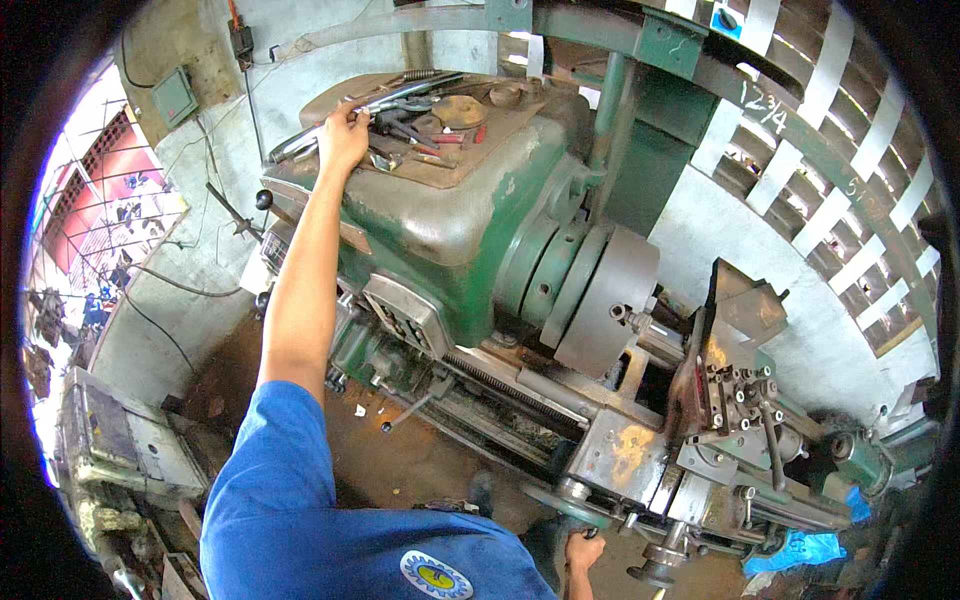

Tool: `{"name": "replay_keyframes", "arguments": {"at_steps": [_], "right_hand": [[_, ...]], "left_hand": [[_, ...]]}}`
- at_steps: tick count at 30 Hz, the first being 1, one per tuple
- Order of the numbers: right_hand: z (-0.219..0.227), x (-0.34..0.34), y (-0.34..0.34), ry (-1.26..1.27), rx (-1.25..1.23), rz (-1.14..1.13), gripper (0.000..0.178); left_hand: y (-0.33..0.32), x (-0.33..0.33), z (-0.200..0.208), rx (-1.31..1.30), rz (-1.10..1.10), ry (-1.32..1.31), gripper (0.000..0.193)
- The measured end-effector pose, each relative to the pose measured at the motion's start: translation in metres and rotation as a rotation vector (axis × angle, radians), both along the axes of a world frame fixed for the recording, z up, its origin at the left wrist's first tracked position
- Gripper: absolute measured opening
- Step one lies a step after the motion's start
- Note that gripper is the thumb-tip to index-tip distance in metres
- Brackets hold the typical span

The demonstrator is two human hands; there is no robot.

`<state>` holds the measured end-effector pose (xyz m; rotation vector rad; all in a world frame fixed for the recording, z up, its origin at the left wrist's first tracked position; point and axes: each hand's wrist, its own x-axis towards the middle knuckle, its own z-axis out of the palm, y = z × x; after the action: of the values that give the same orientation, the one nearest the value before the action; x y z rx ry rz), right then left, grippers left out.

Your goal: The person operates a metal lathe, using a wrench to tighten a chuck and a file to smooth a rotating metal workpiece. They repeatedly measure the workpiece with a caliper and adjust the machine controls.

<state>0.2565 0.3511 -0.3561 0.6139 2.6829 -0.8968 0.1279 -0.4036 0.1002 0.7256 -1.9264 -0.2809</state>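
From the head camera, a green lathe (470, 230) is seen against a grey plastered wall (730, 250), over a dirty brown floor (400, 470). The left hand (343, 137) is stretched onto the headstock top, its fingers closed on a long steel wrench (400, 97) among scattered tools (430, 130) near the top's left edge. The right hand (583, 551) is wrapped around the carriage handwheel (560, 500) at the lathe's front edge. Open floor is left beneath the bed.

Tools (420, 125) atop green lathe headstock (450, 215)
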Motion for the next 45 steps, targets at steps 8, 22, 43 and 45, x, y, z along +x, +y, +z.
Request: {"name": "replay_keyframes", "arguments": {"at_steps": [8,22,43,45], "right_hand": [[-0.021,-0.001,-0.111,-0.131,-0.201,0.261,0.034],[-0.015,0.002,-0.075,-0.422,-0.68,0.288,0.034],[-0.015,-0.028,-0.03,-0.318,-0.404,0.172,0.027],[-0.015,-0.031,-0.02,-0.346,-0.492,0.031,0.035]], "left_hand": [[-0.001,-0.004,0.002,-0.058,0.096,-0.084,0.036],[0.001,-0.002,-0.003,-0.147,0.103,-0.023,0.039],[0.091,0.038,-0.039,-0.455,-0.019,0.485,0.014],[0.131,0.075,-0.073,-0.339,-0.078,0.402,0.011]]}}
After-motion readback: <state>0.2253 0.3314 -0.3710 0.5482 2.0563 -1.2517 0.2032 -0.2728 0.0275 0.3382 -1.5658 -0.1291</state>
